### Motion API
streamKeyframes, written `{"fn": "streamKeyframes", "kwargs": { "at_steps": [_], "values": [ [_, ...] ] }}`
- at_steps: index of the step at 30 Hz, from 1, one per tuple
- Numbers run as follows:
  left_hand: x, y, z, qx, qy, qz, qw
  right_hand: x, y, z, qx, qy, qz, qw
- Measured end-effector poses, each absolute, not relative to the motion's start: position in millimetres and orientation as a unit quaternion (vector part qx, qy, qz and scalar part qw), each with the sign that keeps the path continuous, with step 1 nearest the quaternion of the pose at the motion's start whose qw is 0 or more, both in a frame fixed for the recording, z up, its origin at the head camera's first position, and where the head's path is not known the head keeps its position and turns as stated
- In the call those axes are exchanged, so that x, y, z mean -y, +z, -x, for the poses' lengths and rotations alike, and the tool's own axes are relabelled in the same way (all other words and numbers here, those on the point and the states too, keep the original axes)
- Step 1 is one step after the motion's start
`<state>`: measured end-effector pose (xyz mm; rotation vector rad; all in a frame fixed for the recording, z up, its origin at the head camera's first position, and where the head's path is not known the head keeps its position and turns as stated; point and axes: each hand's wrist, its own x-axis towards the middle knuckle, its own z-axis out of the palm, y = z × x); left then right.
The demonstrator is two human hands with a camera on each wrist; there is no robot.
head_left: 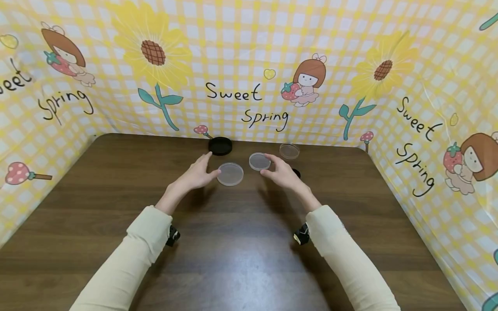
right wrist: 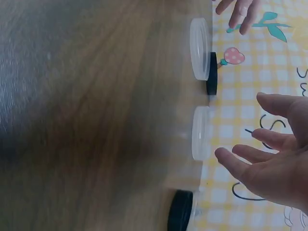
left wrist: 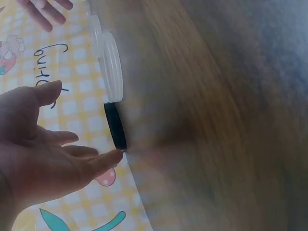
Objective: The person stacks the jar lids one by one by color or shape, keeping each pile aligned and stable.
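Observation:
Both hands hover over the far part of the table with fingers spread, holding nothing. My left hand (head_left: 196, 173) is between a black round dish (head_left: 220, 147) and a larger clear round dish (head_left: 230, 174); its thumb overlaps the clear dish's edge in the head view. A smaller clear round dish (head_left: 259, 162) lies just left of my right hand (head_left: 285, 173), whose fingertips overlap its rim in that view. In the right wrist view, the right hand (right wrist: 279, 154) appears apart from that smaller dish (right wrist: 200, 133). A second black round piece (head_left: 297, 173) is mostly hidden behind the right hand.
Another clear round dish (head_left: 289, 151) lies at the back, near the patterned cloth (head_left: 233, 116) that hangs along the table's far edge and sides. Dark wood tabletop (head_left: 241, 250) extends toward me between the forearms. Small black devices (head_left: 173, 236) sit at both wrists.

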<state>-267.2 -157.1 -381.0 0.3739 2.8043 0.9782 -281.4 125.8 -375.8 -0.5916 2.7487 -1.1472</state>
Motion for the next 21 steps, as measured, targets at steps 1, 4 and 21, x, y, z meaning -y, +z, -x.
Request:
{"fn": "streamKeyframes", "kwargs": {
  "at_steps": [1,4,21],
  "values": [
    [157,-382,267,-0.934,0.328,-0.122,0.073,-123,-377,282,-0.901,-0.384,0.193,0.055],
    [158,-385,267,-0.931,0.34,-0.117,0.071,-113,-380,284,-0.892,-0.402,0.197,0.067],
    [160,-401,277,-0.926,0.337,-0.152,0.083,-63,-402,296,-0.896,-0.337,0.276,0.086]
  ]
}}
